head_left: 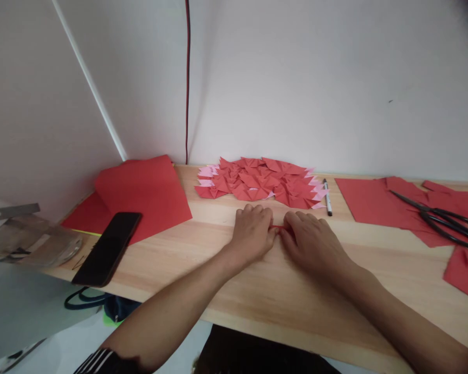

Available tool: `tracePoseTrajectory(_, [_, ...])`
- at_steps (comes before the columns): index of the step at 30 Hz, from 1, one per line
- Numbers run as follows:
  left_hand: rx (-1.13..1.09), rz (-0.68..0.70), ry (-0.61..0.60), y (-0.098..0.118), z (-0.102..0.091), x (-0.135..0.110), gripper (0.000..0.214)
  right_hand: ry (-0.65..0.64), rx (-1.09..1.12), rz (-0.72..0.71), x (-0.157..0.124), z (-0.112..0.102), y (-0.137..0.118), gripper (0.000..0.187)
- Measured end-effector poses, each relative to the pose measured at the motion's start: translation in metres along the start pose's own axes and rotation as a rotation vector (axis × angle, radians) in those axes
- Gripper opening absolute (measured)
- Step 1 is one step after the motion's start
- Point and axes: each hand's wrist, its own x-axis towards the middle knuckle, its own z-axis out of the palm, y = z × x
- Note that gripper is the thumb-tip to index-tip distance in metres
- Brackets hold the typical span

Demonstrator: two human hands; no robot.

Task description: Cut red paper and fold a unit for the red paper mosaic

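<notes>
- Table (257,291): pale wood, smooth, under both hands and running out to either side of them
- Red sheet (148,192): large and flat, well out to the left of the left hand, with a second sheet showing beneath it
- Cut sheets (366,200): red, spread well to the right of the right hand, with loose offcuts nearer the table's front edge
- Pile (257,184): many folded red and pink pieces, overlapping, just beyond the fingertips of both hands
- Phone (107,246): dark, screen up, left of the left hand, partly on the red sheet
- Left hand (253,234): palm down, fingers curled, tips closed on the scrap's left end
- Right hand (312,241): palm down, fingers curled, closed on the scrap's right end, thumb meeting the left thumb
- Scissors (444,221): black, lying on the cut sheets, far right of the right hand
- Pen (327,203): just beyond the right hand, beside the pile
- Scrap (280,227): small red paper between the two hands, on the table, mostly hidden by fingers; it looks thin, very light and limp, likely to slide on the wood and crease for good, so it is best held by fingertips at its ends or along a fold
</notes>
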Motion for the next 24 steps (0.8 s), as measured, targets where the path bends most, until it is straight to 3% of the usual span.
tracePoseTrajectory(7, [-0.016, 0.012, -0.03, -0.002, -0.007, -0.002, 0.011, -0.01, 0.058, -0.039, 0.0, 0.003, 0.011, 0.007])
tracePoseTrajectory(15, [0.009, 0.022, 0.019, -0.002, 0.001, 0.001, 0.018, -0.003, 0.049, 0.032, 0.001, 0.0, 0.001, 0.015])
tracePoseTrajectory(24, [-0.009, 0.032, -0.018, -0.004, -0.003, 0.002, 0.013, -0.029, 0.045, 0.018, 0.003, 0.001, 0.005, 0.007])
